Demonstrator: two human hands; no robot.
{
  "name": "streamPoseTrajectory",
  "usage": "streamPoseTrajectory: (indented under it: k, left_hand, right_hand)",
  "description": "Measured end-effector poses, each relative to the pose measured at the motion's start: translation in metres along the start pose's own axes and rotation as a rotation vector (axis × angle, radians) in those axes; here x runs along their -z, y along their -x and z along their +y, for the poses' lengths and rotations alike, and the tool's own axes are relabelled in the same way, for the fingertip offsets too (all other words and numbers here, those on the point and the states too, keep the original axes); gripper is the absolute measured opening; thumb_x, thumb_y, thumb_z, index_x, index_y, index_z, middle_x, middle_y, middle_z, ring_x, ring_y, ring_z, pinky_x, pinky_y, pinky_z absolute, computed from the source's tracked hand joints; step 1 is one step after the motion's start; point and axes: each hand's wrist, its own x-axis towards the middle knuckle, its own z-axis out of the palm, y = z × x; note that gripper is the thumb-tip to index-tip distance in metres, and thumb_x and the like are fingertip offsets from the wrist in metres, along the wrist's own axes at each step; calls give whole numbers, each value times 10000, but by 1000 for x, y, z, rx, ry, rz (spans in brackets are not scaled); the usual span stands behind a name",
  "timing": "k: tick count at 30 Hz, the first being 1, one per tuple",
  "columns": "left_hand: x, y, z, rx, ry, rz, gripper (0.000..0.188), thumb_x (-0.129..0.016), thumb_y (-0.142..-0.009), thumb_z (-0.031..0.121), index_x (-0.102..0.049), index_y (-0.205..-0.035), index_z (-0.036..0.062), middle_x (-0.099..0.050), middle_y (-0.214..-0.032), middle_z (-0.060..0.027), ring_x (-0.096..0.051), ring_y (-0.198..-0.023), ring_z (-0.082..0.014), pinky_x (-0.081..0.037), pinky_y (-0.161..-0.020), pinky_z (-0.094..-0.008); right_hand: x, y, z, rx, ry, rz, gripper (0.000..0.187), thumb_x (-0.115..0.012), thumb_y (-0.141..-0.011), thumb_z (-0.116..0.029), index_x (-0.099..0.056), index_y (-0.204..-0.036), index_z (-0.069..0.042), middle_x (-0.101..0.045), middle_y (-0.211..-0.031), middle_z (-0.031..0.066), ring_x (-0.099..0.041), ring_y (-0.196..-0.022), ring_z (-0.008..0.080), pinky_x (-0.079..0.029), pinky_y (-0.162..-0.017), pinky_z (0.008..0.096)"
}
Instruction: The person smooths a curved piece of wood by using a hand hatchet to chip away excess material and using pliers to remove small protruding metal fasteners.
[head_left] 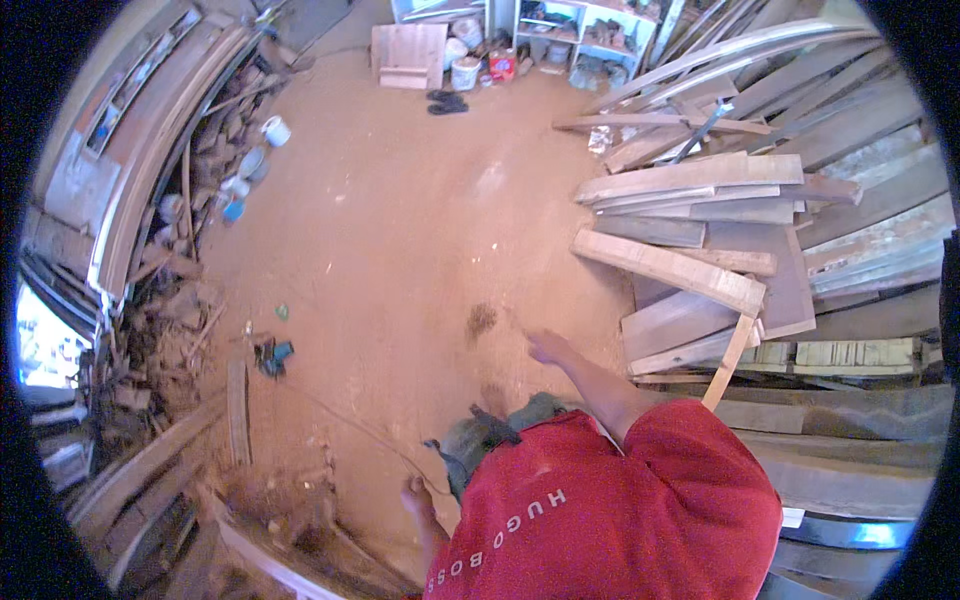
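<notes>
My right hand (548, 347) reaches out over the dusty floor to the right of my body, fingers partly stretched, with nothing visible in it. Lower and to the left, my left hand (416, 493) hangs beside my body with its fingers curled in; I make out nothing in it. A thin cord (372, 432) runs along the floor and passes close to this hand; whether they touch is unclear. At the cord's far end lies a small teal and dark tool (275, 356), its kind too small to tell. A dark patch (481, 320) marks the floor near my right hand.
Stacked boards (690, 190) and a thick beam (670, 268) jut out on the right. Scrap wood (190, 320) and white buckets (275, 131) line the left side. Shelves (580, 35), a wooden panel (408, 55) and dark shoes (447, 102) are at the far end.
</notes>
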Motion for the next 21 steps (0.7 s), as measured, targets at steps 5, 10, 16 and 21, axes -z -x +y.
streamPoseTrajectory:
  k: [5, 10, 16, 21]
  left_hand:
    - [-90, -191, 166, -295, 91, -93, 619, -679, -867, 149, -438, -1409, -28, -656, -1164, -232, -650, -975, -348, -524, -845, -414]
    - [-123, -368, 246, -395, -176, -456, 524, -727, -849, 217, -555, -1282, -24, -700, -1039, -169, -663, -909, -216, -545, -803, -368]
    - [-221, -511, 392, 1, -512, -707, 481, -742, -841, 323, -635, -1194, 14, -703, -1007, -172, -667, -933, -258, -532, -829, -394]
    - [-350, -646, 551, -462, -550, -912, 486, -729, -845, 346, -626, -1211, 43, -671, -1143, -229, -633, -1080, -354, -496, -942, -460]
  right_hand:
    - [246, -146, -119, 265, -383, 567, 394, -639, -880, -227, -635, -1218, -27, -645, -1159, 218, -650, -1041, 341, -508, -936, 414]
    - [319, -231, -152, 249, -405, 542, 372, -632, -878, -199, -641, -1209, -30, -655, -1132, 205, -651, -1025, 335, -513, -911, 423]
    - [160, -233, 98, -559, -440, 182, 387, -620, -869, -356, -682, -1112, -62, -654, -1187, 199, -620, -1062, 373, -496, -935, 449]
    - [93, -129, 180, -996, -839, 635, 257, -725, -790, -336, -670, -822, -87, -629, -692, 31, -594, -578, 219, -467, -501, 495]
